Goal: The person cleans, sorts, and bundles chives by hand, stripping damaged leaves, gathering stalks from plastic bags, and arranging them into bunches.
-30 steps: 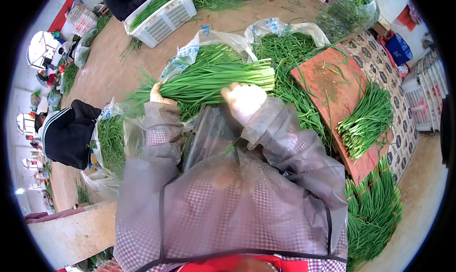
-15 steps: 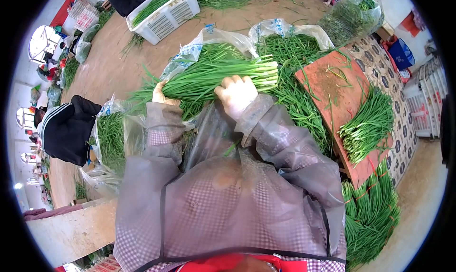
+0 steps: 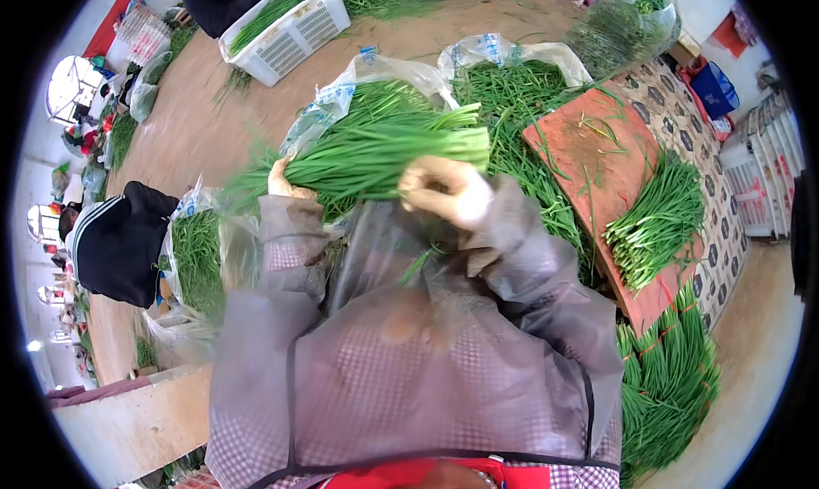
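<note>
A bunch of long green stalks [image 3: 367, 156] lies crosswise in front of me, its pale cut ends to the right and its leafy tips to the left. My left hand [image 3: 288, 180] is wrapped round the leafy part of the bunch. At the lower edge near the pale ends is my right hand [image 3: 445, 190], thumb and fingers curled together in a pinch; whatever is between the fingertips is too small to name. Behind the bunch, an open plastic bag [image 3: 341, 92] holds more stalks. A second open bag [image 3: 576, 62] of loose greens stands to its right.
On the right, a reddish board [image 3: 589, 160] carries a pile of stalks [image 3: 653, 220]; tied bundles [image 3: 670, 387] lie below it. A white crate [image 3: 294, 41] stands at the back. A person in a dark jacket [image 3: 124, 241] sits at the left, beside a bag of greens [image 3: 198, 263].
My right hand has turned and come slightly right and down from the bunch, its fingers now curled into a ring. My left hand keeps its hold, and the bunch looks blurred by motion.
</note>
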`<control>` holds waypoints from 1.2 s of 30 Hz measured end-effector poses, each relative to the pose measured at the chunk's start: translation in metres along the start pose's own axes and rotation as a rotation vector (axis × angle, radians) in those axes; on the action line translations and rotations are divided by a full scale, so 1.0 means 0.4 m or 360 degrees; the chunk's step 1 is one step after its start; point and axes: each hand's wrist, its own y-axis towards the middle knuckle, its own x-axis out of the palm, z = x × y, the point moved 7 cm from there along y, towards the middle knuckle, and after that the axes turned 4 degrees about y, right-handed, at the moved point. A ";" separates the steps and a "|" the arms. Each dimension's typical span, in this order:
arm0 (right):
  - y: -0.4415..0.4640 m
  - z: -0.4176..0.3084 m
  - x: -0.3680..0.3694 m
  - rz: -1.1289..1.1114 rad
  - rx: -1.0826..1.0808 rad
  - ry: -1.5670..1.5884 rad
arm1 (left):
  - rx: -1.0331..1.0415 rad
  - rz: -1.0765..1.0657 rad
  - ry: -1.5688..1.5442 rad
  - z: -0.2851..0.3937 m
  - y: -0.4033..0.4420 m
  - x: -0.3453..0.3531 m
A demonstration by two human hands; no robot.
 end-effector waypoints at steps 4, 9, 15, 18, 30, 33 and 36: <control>-0.136 0.011 -0.109 -0.0384 0.0262 0.1225 | 0.0201 -0.0239 -0.0031 0.021 0.151 -0.119; -0.307 0.119 -0.258 0.0110 0.0828 0.0030 | 0.0303 -0.0049 -0.0120 0.006 0.016 -0.038; -0.309 0.253 -0.110 -0.0367 0.0592 -0.1698 | 0.0319 -0.0154 -0.0132 0.014 -0.018 -0.005; -0.213 0.207 -0.050 -0.0092 0.0478 -0.0781 | 0.0377 -0.0330 -0.0136 0.016 -0.103 0.078; -0.173 0.121 -0.116 0.0587 -0.0098 0.2137 | 0.0957 -0.1818 0.0515 -0.014 -0.536 0.359; -0.198 0.179 -0.121 0.0664 -0.0040 0.2262 | 0.1020 -0.2139 0.0975 -0.046 -0.614 0.328; -0.214 0.270 -0.098 0.0662 0.0269 0.2389 | 0.0701 -0.2780 0.1434 -0.077 -0.658 0.260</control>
